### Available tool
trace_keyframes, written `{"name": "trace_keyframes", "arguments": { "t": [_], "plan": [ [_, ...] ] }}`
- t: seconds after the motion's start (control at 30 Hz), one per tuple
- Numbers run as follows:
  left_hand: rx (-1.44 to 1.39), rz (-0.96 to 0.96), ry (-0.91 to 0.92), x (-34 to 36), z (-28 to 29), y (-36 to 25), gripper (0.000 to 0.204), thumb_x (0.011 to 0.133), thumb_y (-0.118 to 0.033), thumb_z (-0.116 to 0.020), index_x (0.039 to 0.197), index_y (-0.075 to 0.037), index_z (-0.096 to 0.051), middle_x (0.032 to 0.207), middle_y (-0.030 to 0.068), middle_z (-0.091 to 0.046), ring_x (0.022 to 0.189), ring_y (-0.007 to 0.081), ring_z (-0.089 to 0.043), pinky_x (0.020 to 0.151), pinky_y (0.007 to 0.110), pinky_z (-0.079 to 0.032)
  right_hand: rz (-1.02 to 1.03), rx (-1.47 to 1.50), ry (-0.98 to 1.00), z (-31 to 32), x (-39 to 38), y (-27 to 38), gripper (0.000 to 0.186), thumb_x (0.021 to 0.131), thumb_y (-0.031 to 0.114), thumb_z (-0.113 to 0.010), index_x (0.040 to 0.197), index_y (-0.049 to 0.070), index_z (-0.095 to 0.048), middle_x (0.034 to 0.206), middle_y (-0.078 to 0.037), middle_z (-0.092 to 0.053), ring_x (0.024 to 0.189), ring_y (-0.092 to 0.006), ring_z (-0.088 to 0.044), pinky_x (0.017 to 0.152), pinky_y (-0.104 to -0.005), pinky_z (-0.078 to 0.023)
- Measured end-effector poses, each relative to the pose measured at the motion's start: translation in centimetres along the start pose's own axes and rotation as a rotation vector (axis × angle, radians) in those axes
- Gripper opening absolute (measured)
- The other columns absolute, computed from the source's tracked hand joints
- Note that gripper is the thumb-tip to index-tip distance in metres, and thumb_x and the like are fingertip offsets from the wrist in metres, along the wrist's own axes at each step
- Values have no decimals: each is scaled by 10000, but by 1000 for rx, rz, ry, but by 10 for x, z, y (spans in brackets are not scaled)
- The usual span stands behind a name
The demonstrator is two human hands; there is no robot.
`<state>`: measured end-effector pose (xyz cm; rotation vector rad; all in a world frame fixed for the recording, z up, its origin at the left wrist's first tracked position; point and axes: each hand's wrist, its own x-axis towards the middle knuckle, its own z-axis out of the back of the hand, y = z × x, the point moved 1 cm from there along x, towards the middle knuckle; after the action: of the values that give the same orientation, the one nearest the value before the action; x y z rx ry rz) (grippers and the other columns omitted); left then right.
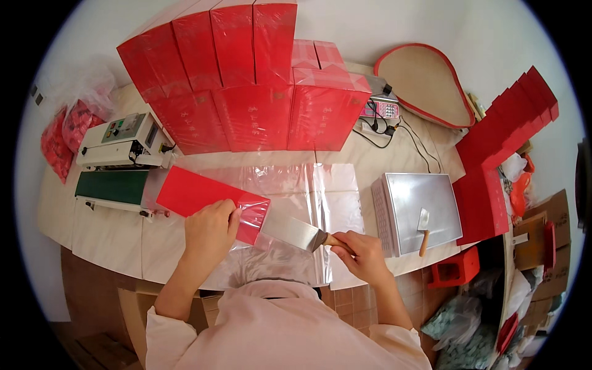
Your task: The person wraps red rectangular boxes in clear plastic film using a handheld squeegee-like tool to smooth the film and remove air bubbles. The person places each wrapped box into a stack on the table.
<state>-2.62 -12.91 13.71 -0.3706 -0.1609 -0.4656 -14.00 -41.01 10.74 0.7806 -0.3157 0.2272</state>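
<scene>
My left hand is closed on a red box lying at the centre of the table, with shiny clear film over its right end. My right hand grips the wooden handle of a wide metal scraper, whose blade lies against the box's right end. Clear plastic sheets are spread beneath. To the right, a smaller scraper rests on a silver metal-topped case.
A sealing machine stands left, beside bags of red items. Stacked wrapped red boxes fill the back, near cables, an electronic device and a tan tray. More red boxes stand right. A red stool is below.
</scene>
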Motion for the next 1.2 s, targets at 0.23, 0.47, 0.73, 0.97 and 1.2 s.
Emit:
{"name": "trace_keyframes", "arguments": {
  "t": [0.23,0.47,0.73,0.97,1.2],
  "plan": [
    [-77,35,-11,-4,-7,8,197,900,-196,-601,768,-57,-559,719,91,-611,683,290,-616,563,413,-456,146,-191,70,0,16,15,196,849,192,-720,983,58,-673,658,-36,-579,515,-200,-562,459,-320,-423],
    [11,-180,-167,-7,23,12,113,853,-198,-660,853,-91,-622,864,52,-611,893,241,-594,872,403,-449,233,-332,141,-4,30,37,173,864,213,-703,956,82,-637,608,-13,-520,439,-190,-514,402,-328,-386],
    [-125,-447,-2,-30,28,31,191,721,-176,-762,864,-108,-655,920,11,-620,961,214,-579,941,420,-411,244,-333,219,-18,45,53,193,855,188,-714,990,61,-660,626,-26,-562,477,-205,-552,424,-336,-414],
    [-87,-555,-163,-15,31,41,150,679,-165,-769,746,-120,-643,839,-26,-619,900,172,-594,898,383,-421,285,-326,229,-26,52,56,196,850,183,-719,990,57,-661,618,-23,-555,466,-197,-544,419,-333,-409],
    [-176,-592,-52,5,30,47,117,746,-161,-722,749,-104,-620,846,-1,-611,897,176,-592,906,361,-407,348,-338,238,-25,55,53,174,875,218,-693,957,83,-620,606,-16,-503,431,-185,-507,391,-323,-386]
  ]
}}
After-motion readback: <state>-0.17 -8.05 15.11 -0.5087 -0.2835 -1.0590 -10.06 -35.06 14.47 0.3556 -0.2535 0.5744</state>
